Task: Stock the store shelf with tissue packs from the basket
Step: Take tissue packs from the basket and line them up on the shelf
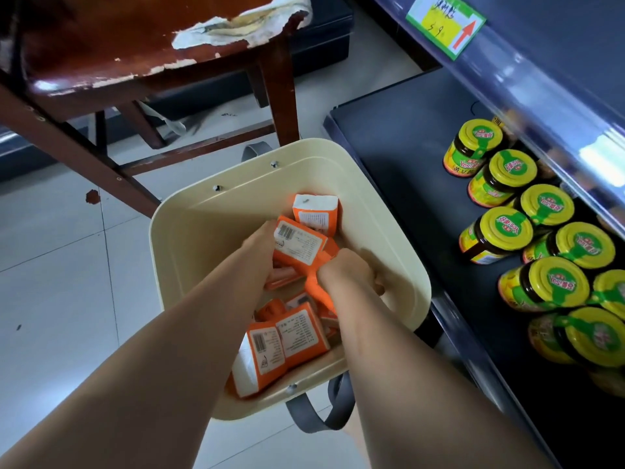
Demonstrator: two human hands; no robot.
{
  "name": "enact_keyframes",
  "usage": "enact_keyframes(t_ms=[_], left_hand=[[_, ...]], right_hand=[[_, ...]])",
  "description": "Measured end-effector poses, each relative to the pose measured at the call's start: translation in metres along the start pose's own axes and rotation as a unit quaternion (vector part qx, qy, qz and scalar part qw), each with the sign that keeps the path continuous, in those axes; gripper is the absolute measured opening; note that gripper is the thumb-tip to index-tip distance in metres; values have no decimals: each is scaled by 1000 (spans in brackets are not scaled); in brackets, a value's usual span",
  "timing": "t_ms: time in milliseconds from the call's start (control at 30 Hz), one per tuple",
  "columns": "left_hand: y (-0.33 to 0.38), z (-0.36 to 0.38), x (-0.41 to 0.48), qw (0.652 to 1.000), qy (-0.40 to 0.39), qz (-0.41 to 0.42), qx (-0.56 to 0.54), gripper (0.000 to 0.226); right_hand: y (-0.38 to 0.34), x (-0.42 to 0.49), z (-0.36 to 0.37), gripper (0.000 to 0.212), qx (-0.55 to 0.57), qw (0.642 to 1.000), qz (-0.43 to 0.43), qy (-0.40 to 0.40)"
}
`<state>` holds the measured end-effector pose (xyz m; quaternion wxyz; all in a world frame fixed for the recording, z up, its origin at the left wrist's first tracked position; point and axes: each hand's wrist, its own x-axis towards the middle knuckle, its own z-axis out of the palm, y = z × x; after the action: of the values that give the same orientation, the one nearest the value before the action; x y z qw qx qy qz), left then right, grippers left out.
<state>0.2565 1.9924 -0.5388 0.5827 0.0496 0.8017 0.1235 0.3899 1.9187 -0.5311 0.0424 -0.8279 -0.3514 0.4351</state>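
L hand (262, 248) grips tissue pack (299, 245) inside basket (203, 211), long axis approx. toward shelf (406, 147). R hand (348, 269), nearer shelf, curls on second pack (316, 289). Shelf lies right of both.

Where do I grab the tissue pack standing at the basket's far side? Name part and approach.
Probably pinch the tissue pack across its upper sides, from straight above: it stands on end, white top exposed, down inside the basket.

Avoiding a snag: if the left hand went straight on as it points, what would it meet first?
Probably the white-topped tissue pack by the basket's far wall, beyond the left hand; depth is unclear.
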Motion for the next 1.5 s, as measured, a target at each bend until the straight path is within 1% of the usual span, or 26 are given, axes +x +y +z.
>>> enact_keyframes(t_ms=[67, 100, 200, 300, 333, 400, 600, 667, 733, 800, 833, 867, 900, 967, 1033, 1067, 1133, 1167, 1200, 1233, 1267, 1300, 1367, 1400, 1467, 1500], left_hand=[[-1, -2, 1, 999, -24, -3, 24, 32], [-1, -2, 2, 999, -37, 0, 26, 38], [-6, -6, 1, 995, -81, -9, 50, 43], [-14, -13, 1, 990, -134, 35, 32, 51], [-18, -13, 0, 988, -138, 59, 34, 52], [-28, -9, -4, 985, -141, 95, 41, 51], [-38, 7, 0, 985, -94, 127, 71, 69], [-35, 7, -3, 981, -117, 135, 80, 84], [-33, 7, -10, 973, -151, 152, 88, 101], [-34, 4, -21, 960, -192, 182, 91, 90], [-33, -1, -20, 958, -205, 178, 88, 85], [-32, -5, -12, 961, -200, 175, 73, 83], [-31, -12, -6, 966, -188, 171, 48, 74], [-31, -25, 14, 970, -156, 183, -23, 46], [-31, -33, 11, 968, -150, 191, -66, 25], [-33, -37, 10, 965, -157, 197, -76, 20], [-34, -44, 1, 959, -169, 209, -95, 23], [-34, -47, -3, 955, -174, 214, -108, 33], [-33, -50, -7, 951, -179, 220, -122, 43], [-33, -53, -13, 948, -185, 223, -130, 46], [-33, -56, -22, 944, -193, 232, -130, 42], [-33, -59, -31, 941, -200, 239, -132, 36], [-33, -64, -43, 935, -215, 245, -138, 29], [-33, -67, -51, 933, -216, 249, -145, 28], [-30, -75, -68, 929, -215, 255, -160, 32], [-27, -79, -76, 926, -221, 257, -169, 41]], right_hand=[[2, -1, 5, 11, 5, 1000, 9, 1], [3, 0, 6, 12, 24, 1000, 19, 0], [8, 2, 4, 18, 106, 993, 56, -5], [9, 4, -1, 30, 172, 981, 92, -8], [9, 5, -2, 28, 177, 980, 88, -9], [8, 3, -5, 18, 167, 983, 80, -13], [9, 0, -14, 16, 148, 979, 120, -69], [7, 3, -16, 21, 129, 981, 124, -81], [2, 2, -17, 32, 87, 983, 123, -107], [-2, 4, -15, 38, 56, 984, 110, -127], [-4, 3, -16, 41, 56, 986, 96, -126], [-6, 3, -16, 45, 66, 988, 72, -118], [-7, 2, -17, 46, 73, 990, 42, -112], [-8, 1, -16, 39, 82, 992, 7, -94], [-7, 0, -16, 38, 133, 990, 4, -52], [-6, -1, -16, 36, 173, 985, 7, -28], [-4, -11, -16, 32, 232, 973, -5, -4], [-4, -16, -16, 35, 242, 970, -24, -3], [-4, -23, -19, 43, 244, 969, -49, -7], [-3, -30, -24, 54, 239, 969, -67, -11], [-3, -40, -33, 60, 231, 970, -80, -13], [-1, -47, -42, 59, 223, 971, -87, -7], [4, -57, -58, 41, 224, 970, -90, 22], [3, -64, -64, 35, 251, 963, -93, 32], [-5, -77, -73, 38, 285, 952, -99, 43], [-11, -86, -76, 41, 290, 950, -101, 49]])
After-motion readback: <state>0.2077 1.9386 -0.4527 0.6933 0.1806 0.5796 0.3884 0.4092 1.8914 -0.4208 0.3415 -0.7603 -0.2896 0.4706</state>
